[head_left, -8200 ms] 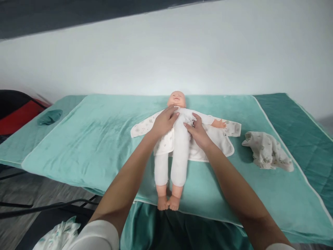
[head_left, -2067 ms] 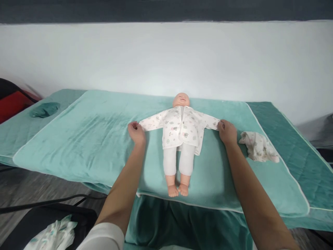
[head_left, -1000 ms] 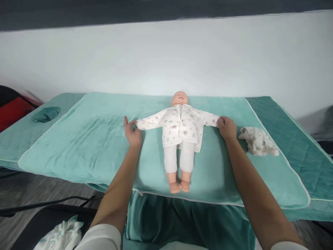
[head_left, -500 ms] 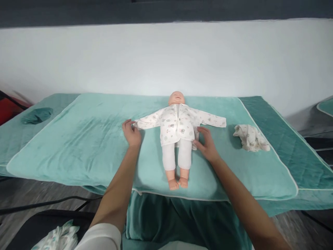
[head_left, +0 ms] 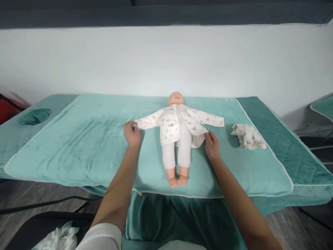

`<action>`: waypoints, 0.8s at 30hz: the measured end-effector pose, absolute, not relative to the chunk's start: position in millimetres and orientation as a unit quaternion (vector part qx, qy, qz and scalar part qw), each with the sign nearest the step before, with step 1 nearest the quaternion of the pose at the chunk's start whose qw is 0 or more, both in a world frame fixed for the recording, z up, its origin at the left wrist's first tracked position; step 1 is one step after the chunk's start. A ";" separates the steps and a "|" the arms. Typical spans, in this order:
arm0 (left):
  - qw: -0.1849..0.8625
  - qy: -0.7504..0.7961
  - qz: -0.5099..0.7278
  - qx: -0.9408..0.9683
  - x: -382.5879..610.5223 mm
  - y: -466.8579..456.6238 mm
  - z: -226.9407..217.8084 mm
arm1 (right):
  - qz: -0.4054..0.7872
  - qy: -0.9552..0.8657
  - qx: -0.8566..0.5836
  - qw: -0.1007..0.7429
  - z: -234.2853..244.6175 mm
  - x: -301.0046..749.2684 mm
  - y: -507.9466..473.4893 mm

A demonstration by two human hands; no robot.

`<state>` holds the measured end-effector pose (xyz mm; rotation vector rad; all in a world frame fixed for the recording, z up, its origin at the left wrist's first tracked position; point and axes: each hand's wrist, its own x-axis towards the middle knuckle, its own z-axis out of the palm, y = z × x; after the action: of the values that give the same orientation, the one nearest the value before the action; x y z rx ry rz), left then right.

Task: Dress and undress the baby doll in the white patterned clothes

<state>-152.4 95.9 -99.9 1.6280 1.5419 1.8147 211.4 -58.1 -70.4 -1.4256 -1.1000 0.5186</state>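
A baby doll (head_left: 175, 98) lies face up with its head toward the wall, its arms spread and its bare feet toward me. It wears white trousers (head_left: 184, 152) and a white patterned baby jacket (head_left: 169, 126). The jacket's front panel on the right is folded outward, so the white layer beneath shows. My right hand (head_left: 212, 144) pinches the lower corner of that panel. At the end of the sleeve on the left, my left hand (head_left: 132, 133) is closed on the cuff. The other sleeve lies stretched out to the right.
A green velvety sheet (head_left: 78, 146) covers the massage bed (head_left: 299, 152), which has a face hole (head_left: 35, 116) at the left. A crumpled patterned cloth (head_left: 248, 136) lies right of the doll. At lower left, another patterned cloth (head_left: 58, 238) rests on a black chair (head_left: 39, 222). A white wall (head_left: 166, 59) stands behind.
My right hand has gone from beside the doll's hip, fingers apart, to gripping the jacket's front corner and drawing it out to the right. The left hand stays at the cuff.
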 end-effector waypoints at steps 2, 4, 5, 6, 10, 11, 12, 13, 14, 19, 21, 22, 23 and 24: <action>0.127 0.534 0.622 0.559 -152.2 95.7 -99.6 | 0.241 -0.443 -0.606 0.615 -72.5 214.2 -56.9; 0.125 0.538 0.618 0.559 -152.3 95.8 -99.7 | 0.253 -0.414 -0.597 0.639 -75.1 215.9 -54.6; 0.124 0.539 0.617 0.559 -152.5 95.9 -99.8 | 0.250 -0.403 -0.594 0.649 -76.3 216.0 -53.8; 0.122 0.540 0.617 0.559 -152.8 96.2 -100.0 | 0.241 -0.401 -0.591 0.657 -77.3 215.8 -53.6; 0.113 0.548 0.611 0.559 -153.9 97.6 -100.8 | 0.133 -0.513 -0.572 0.626 -78.8 211.0 -59.1; 0.114 0.549 0.611 0.558 -154.0 97.9 -100.8 | 0.094 -0.560 -0.564 0.599 -78.5 209.3 -61.1; 0.117 0.549 0.613 0.556 -154.0 98.2 -100.9 | 0.057 -0.603 -0.556 0.568 -77.9 207.4 -62.7; 0.119 0.548 0.616 0.553 -154.0 98.4 -100.9 | 0.024 -0.639 -0.550 0.537 -77.0 205.3 -63.4; 0.121 0.548 0.616 0.552 -153.9 98.6 -100.9 | -0.001 -0.664 -0.548 0.509 -75.9 203.3 -63.1; 0.096 0.569 0.587 0.567 -152.7 98.8 -100.3 | -0.050 -0.680 -0.576 0.451 -68.3 195.7 -46.1; 0.088 0.557 0.593 0.575 -152.2 97.4 -98.9 | -0.021 -0.672 -0.567 0.475 -66.9 194.9 -36.6; 0.085 0.546 0.597 0.582 -152.0 95.9 -97.9 | 0.004 -0.660 -0.564 0.496 -66.9 195.0 -32.5; 0.081 0.534 0.598 0.592 -151.7 93.6 -96.5 | 0.034 -0.641 -0.564 0.519 -67.2 195.2 -29.3; 0.080 0.521 0.597 0.605 -151.2 90.4 -94.8 | 0.066 -0.615 -0.569 0.541 -67.8 195.6 -26.8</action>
<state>-151.2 90.4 -94.8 1.8092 1.5577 1.7857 195.6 -26.8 -67.8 -1.3528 -1.4620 0.1580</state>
